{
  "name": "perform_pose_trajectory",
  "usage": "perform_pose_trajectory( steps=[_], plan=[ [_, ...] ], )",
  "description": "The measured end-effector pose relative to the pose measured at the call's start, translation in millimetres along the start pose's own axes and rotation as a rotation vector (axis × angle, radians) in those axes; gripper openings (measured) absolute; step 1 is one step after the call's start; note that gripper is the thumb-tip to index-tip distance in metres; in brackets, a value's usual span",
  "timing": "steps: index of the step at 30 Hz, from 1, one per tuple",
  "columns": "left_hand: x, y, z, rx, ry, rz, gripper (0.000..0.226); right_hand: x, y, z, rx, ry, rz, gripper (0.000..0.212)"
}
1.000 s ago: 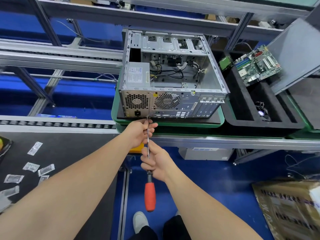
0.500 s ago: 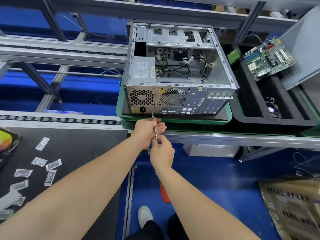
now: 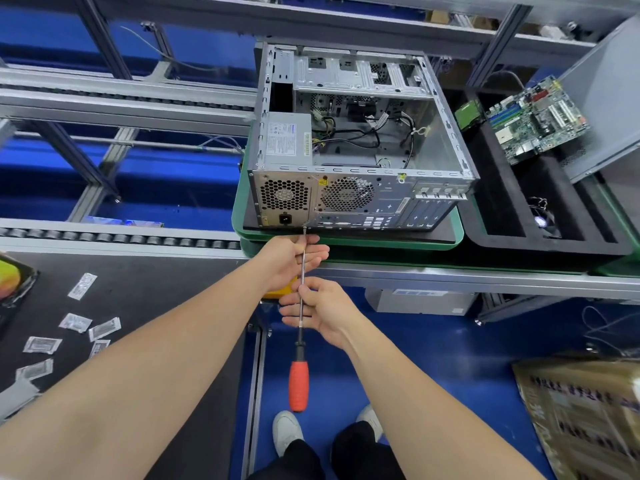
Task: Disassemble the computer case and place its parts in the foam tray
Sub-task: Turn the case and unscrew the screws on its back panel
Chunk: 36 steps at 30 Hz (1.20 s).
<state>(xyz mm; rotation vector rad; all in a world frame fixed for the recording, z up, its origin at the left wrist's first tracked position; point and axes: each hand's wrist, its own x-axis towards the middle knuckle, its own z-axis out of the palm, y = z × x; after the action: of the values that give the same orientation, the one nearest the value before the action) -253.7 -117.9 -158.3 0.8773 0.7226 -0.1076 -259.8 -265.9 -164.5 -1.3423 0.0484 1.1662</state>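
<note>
1. We are looking down through the head camera: the computer case (image 3: 346,199) is lying on its side on a green pallet (image 3: 456,233), with its open face turned upward and its rear panel facing us.
2. The power supply (image 3: 287,136) is sitting in the case's left rear corner, and loose cables are trailing across the inside of the case.
3. The screwdriver (image 3: 302,271) is pointing up at the case, its tip touching the bottom edge of the rear panel. Its red handle is hanging free at the end furthest from the case.
4. The left grip (image 3: 289,258) is closing loosely round the shaft just below the case, thumb on top.
5. The right grip (image 3: 322,310) is pinching the shaft lower down, between the left grip and the handle, with its fingertips curling onto the metal.
6. The black foam tray (image 3: 554,249) is sitting just right of the case. The motherboard (image 3: 536,119) is leaning at its far end, and a small fan (image 3: 542,221) is lying in a narrow compartment.
7. Left of the case and nearer us, small packets (image 3: 74,322) are lying scattered on the dark bench (image 3: 156,289).
</note>
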Motion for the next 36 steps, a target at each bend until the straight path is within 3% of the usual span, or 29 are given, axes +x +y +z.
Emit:
perform_pose_trajectory(
  steps=[8,11,14,17,19,23,28,32,36],
  plan=[
    [3.0,-7.8,6.8,-0.030,0.069,0.009,0.032,5.8,0.3,10.7,-0.327,0.368,-0.064,0.008],
    [1.4,-7.6,11.3,-0.075,0.097,-0.003,0.032,8.1,-0.7,12.7,-0.404,0.407,-0.075,0.013],
    [2.4,-7.1,11.8,-0.077,0.099,0.007,0.028,8.2,1.5,11.8,-0.366,0.333,-0.087,0.013],
    [5.2,-5.0,10.1,-0.096,0.095,-0.016,0.024,5.9,4.6,2.2,-0.261,0.140,-0.099,0.014],
    [6.9,-3.9,9.3,-0.166,0.067,-0.055,0.025,2.8,11.0,-4.0,-0.107,-0.021,-0.091,0.024],
    [10.3,-6.7,7.2,-0.293,-0.005,-0.090,0.030,-4.1,32.2,-11.0,0.281,-0.180,0.047,0.047],
    [12.3,-7.9,0.4,-0.348,-0.075,-0.098,0.028,-4.9,38.3,-9.7,0.445,-0.335,0.099,0.044],
    [12.1,-8.3,2.6,-0.252,-0.019,-0.092,0.032,-5.2,38.2,2.0,0.119,0.028,0.013,0.047],
    [12.5,-15.4,12.8,-0.219,0.085,-0.029,0.034,-4.1,40.2,22.6,-0.605,0.558,-0.110,0.047]
  ],
)
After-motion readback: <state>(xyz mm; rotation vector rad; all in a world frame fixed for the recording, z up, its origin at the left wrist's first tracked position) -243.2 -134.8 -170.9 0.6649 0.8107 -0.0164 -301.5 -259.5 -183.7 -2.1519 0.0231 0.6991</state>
